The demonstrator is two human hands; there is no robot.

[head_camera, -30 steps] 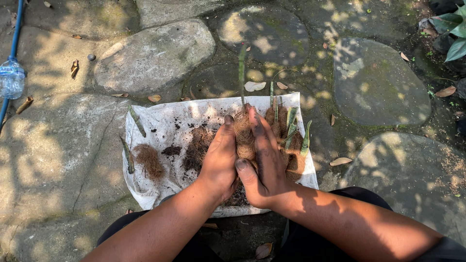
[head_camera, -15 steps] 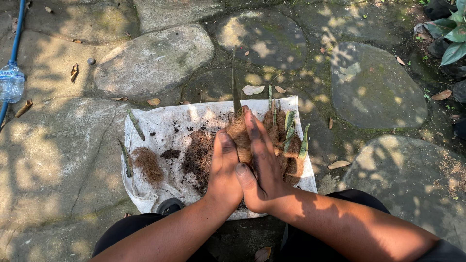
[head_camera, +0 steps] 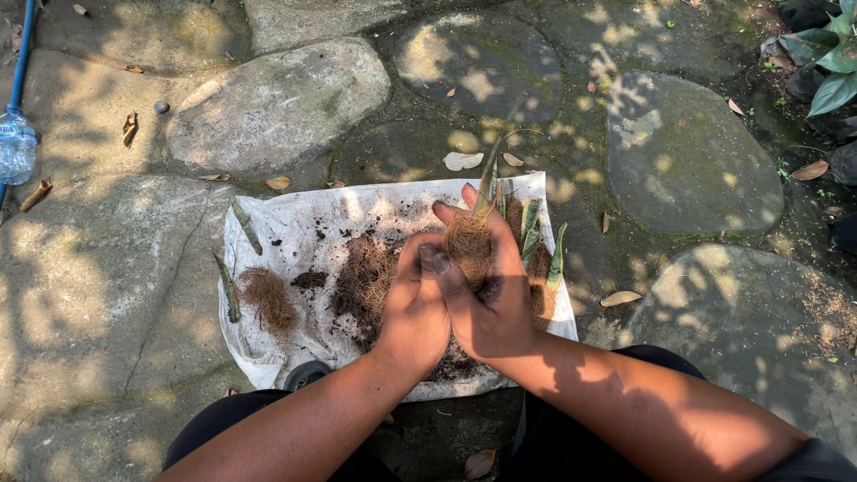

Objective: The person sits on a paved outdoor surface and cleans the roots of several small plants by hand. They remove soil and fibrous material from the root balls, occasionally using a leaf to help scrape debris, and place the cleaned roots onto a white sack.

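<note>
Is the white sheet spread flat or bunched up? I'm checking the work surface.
Mostly spread: the white sheet lies open on the stone paving, soil scattered over it; only its near-left corner is crumpled.

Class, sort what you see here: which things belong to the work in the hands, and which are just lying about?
In use: left hand, right hand, small plant, white sheet, fibre pile, cuttings.
Lying about: plastic bottle, dry leaves, pebble.

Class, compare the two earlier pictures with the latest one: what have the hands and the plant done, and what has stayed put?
Both hands, left hand and right hand, earlier pressed low among the roots, have lifted one small plant by its fibrous root ball, its leaf pointing away. Unmoved: the white sheet, the loose root clump, the soil pile and the other shoots.
</note>
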